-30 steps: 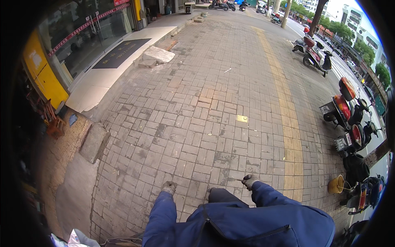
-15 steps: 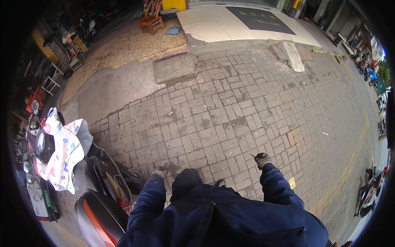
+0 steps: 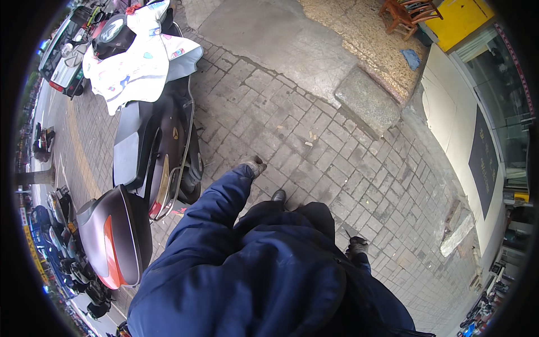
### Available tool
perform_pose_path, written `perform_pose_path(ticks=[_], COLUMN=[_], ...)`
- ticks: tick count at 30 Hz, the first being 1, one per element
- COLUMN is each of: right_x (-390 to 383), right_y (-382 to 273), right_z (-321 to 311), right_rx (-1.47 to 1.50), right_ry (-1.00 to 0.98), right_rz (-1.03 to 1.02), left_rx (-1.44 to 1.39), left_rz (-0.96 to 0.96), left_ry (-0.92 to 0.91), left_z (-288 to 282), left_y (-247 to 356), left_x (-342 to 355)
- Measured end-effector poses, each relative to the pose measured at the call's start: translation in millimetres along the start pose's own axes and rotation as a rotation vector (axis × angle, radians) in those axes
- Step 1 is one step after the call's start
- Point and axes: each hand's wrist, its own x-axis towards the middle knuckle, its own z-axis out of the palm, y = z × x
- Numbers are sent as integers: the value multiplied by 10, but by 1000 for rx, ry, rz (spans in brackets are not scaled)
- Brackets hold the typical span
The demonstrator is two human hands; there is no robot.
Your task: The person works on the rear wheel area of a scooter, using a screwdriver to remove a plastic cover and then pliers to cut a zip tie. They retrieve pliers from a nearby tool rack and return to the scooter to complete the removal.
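One thin dark item (image 3: 348,233) juts from your closed right hand (image 3: 357,246), its tip apparently kept clear, while your empty-looking left hand (image 3: 254,165) is loosely fisted near a scooter (image 3: 128,160) draped with white cloth (image 3: 133,76), presumably for shielding.

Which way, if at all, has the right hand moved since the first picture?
Yes: the right hand is now nearer the grey stone slab.
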Motion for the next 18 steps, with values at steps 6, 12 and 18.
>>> perform_pose_path(ticks=[6,12,18], right_x=[1172,1988,2203], right_y=[-1901,-4551,-7057], right_z=[-48,153,737], right_rx=[-101,-273,-287], right_ry=[10,-71,-223], right_rz=[-119,-349,-555], left_rx=[-51,-213,-383], left_rz=[-169,-298,-232], left_ry=[41,105,161], left_z=[-212,-356,-811], left_y=[635,1564,2728], left_x=[908,1606,2447])
